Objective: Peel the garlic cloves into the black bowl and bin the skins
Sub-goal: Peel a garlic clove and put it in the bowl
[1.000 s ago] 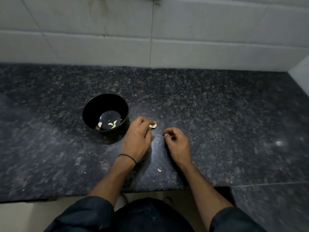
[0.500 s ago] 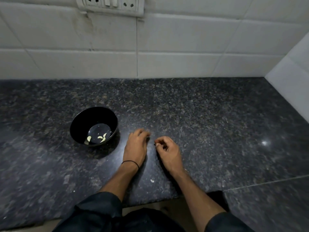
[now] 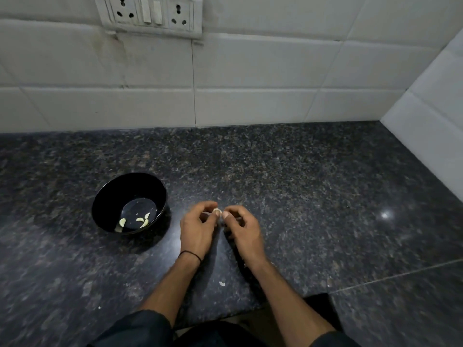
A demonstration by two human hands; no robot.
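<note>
Both hands, the left hand (image 3: pixel 198 229) and right hand (image 3: pixel 241 229), pinch one garlic clove (image 3: pixel 217 211) above the counter (image 3: pixel 300 196), right of the black bowl (image 3: pixel 105 194). Pulling gently should slip the skin off whole.

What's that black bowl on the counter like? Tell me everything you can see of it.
The black bowl is round, deep and glossy, perhaps ceramic or plastic. It stands upright on the dark speckled stone counter. A few pale peeled garlic pieces lie on its flat bottom. Nothing else touches it: the left hand, pinching a garlic clove, is to its right, apart from it.
</note>
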